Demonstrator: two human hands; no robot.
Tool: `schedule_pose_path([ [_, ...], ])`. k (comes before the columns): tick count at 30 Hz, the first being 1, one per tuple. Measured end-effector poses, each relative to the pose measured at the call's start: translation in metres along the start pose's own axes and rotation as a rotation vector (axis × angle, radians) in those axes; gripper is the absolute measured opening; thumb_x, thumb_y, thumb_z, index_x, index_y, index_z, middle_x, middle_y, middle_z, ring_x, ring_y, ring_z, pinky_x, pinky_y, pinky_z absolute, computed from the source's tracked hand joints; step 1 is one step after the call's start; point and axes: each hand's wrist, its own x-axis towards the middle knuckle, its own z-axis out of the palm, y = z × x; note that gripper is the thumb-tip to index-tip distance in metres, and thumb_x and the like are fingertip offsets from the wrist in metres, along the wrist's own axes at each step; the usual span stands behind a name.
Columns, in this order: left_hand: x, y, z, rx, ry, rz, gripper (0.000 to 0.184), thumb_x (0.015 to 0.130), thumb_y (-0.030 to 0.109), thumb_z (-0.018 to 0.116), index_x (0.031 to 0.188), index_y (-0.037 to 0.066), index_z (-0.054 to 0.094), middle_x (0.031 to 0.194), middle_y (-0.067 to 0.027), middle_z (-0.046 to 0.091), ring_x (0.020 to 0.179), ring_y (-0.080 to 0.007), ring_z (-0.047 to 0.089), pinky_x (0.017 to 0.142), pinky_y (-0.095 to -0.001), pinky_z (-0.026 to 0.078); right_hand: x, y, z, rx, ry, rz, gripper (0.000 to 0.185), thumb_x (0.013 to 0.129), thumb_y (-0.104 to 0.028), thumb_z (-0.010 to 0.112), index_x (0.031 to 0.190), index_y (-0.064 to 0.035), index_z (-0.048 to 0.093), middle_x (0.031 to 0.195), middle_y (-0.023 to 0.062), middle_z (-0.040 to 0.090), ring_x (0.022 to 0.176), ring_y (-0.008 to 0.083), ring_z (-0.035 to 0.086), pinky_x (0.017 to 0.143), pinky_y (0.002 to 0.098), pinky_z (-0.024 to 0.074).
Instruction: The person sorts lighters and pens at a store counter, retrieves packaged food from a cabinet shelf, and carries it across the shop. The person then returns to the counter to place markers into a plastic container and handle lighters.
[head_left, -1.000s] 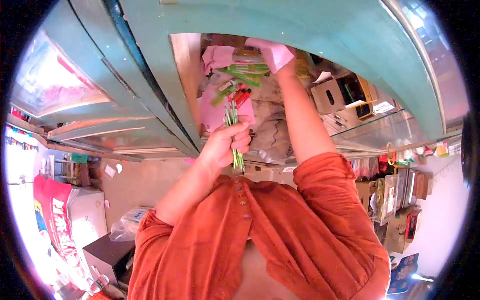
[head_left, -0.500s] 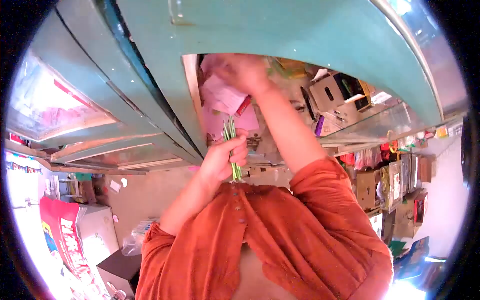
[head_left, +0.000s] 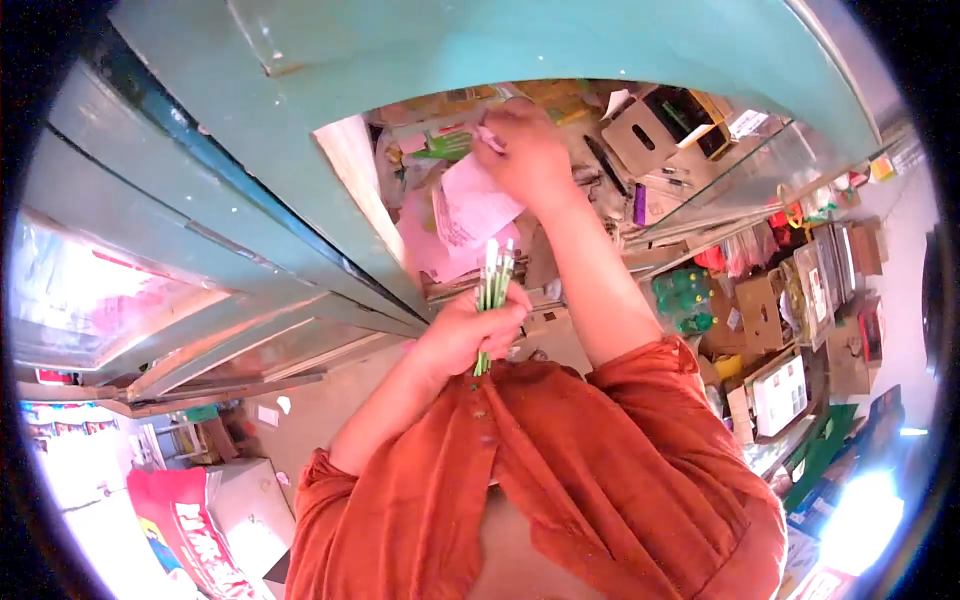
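Upright in my left hand (head_left: 480, 328) is a bundle of several thin green sticks (head_left: 495, 290) with pale tips, held in a closed fist in front of my chest. Above and to the right, my right hand (head_left: 525, 150) reaches into the open cabinet and grips the upper edge of a pink paper (head_left: 475, 205), which hangs down with print on it. Below and left of that paper lies another pink sheet (head_left: 425, 240). Green packets (head_left: 445, 146) lie just left of my right hand.
The teal cabinet frame (head_left: 450, 45) arches over the opening. Inside at the right are a cardboard box (head_left: 640, 138), a purple item (head_left: 639, 204) and a glass panel (head_left: 725, 175). Green bottles (head_left: 684, 298) stand lower right. A red bag (head_left: 190, 525) is at lower left.
The pink paper is lifted and moved with my right hand, uncovering the green packets. My right hand has shifted right since half a second ago. My left hand still holds the sticks; the view has turned.
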Motion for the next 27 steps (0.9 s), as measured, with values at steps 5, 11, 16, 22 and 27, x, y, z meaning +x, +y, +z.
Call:
schedule_pose_path([
  [5,-0.004,-0.001,0.005,0.086,-0.107,-0.044,0.010,0.094,0.012,0.060,0.102,0.006,0.057,0.062,0.0044,0.041,0.048,-0.0049,0.036,0.046,-0.0228,0.032,-0.002,0.000,-0.020,0.178,0.378,0.101,0.017,0.080,-0.021,0.068,0.078,-0.0070,0.060,0.079,0.0152,0.060,0.075,0.0364,0.061,0.062,0.0483,0.0495],
  [11,-0.007,0.008,0.016,0.252,0.079,0.193,0.026,0.096,0.019,0.058,0.117,0.003,0.058,0.063,0.0026,0.044,0.051,-0.0062,0.039,0.048,-0.0226,0.035,-0.021,-0.007,-0.037,0.049,0.413,-0.030,0.017,0.082,-0.021,0.070,0.082,-0.0078,0.058,0.076,0.0134,0.058,0.073,0.0350,0.060,0.059,0.0438,0.0487],
  [16,-0.004,-0.001,0.018,0.358,0.364,0.392,0.033,0.092,0.013,0.064,0.124,0.005,0.058,0.078,-0.0008,0.056,0.063,-0.0108,0.052,0.056,-0.0259,0.045,-0.079,-0.039,-0.077,0.315,-0.081,0.270,0.022,0.084,-0.025,0.072,0.088,-0.0076,0.059,0.085,0.0146,0.066,0.076,0.0310,0.066,0.064,0.0366,0.0520],
  [22,0.000,0.011,0.041,1.066,0.420,0.708,0.055,0.075,0.015,0.081,0.124,0.001,0.058,0.110,-0.0108,0.064,0.100,-0.0193,0.062,0.085,-0.0310,0.050,-0.106,-0.019,-0.124,0.622,-0.570,0.046,0.025,0.085,-0.024,0.071,0.103,-0.0099,0.061,0.087,0.0123,0.067,0.079,0.0297,0.069,0.070,0.0363,0.0534],
  [27,0.008,-0.015,0.043,0.570,0.298,0.299,0.039,0.080,0.012,0.079,0.115,0.002,0.063,0.101,-0.0013,0.066,0.092,-0.0090,0.060,0.080,-0.0271,0.050,-0.112,-0.005,-0.127,0.749,-0.406,0.132,0.025,0.081,-0.013,0.075,0.102,-0.0064,0.062,0.086,0.0051,0.065,0.078,0.0134,0.063,0.070,0.0284,0.0506],
])
